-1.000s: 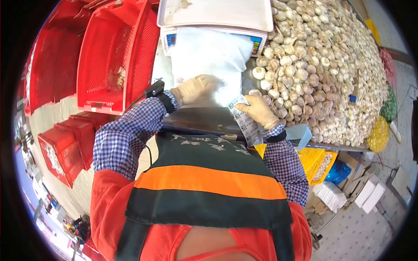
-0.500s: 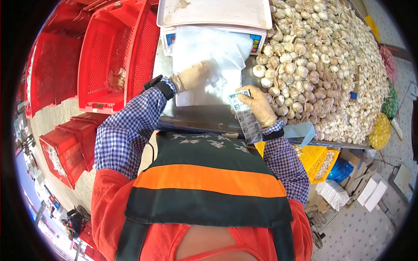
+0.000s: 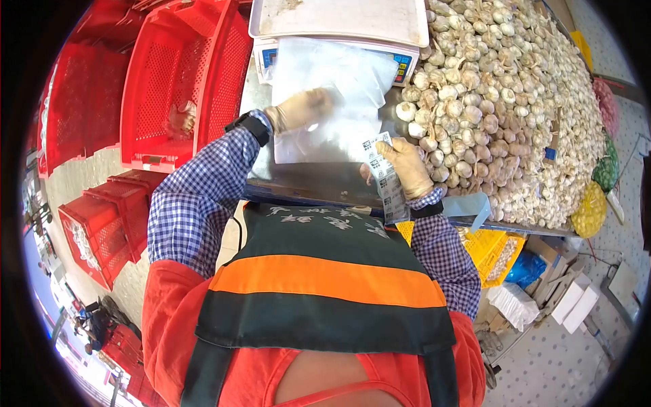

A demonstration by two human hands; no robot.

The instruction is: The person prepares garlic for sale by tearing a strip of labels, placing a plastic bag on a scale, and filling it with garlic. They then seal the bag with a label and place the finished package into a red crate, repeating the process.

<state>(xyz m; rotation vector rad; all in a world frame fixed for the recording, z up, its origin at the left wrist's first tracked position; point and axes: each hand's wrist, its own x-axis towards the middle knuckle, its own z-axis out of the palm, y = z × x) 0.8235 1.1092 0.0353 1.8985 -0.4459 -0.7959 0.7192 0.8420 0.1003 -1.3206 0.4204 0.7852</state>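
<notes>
My left hand [image 3: 303, 110], in a pale glove, is over a stack of clear plastic bags [image 3: 332, 71] in front of the scale. Its fingers are smeared by motion, so their grip cannot be made out. Opposite it, my right hand [image 3: 407, 168], also gloved, pinches a strip of printed labels [image 3: 390, 190] that hangs down toward the apron. Black codes and text show on the labels. The bags overlap on the metal tabletop [image 3: 322, 175] and reach up over the front of the white weighing scale [image 3: 339, 20].
A large heap of garlic bulbs [image 3: 502, 102] covers the right side of the table. Red crates [image 3: 163, 88] stand at the left, one with some garlic inside. Below the table's right edge is a yellow crate [image 3: 498, 256]. Filled net bags [image 3: 588, 209] sit beyond the heap.
My left hand has shifted slightly over the bags, and the label visible beside its fingers earlier no longer shows. The strip in my right hand has tilted a little.
</notes>
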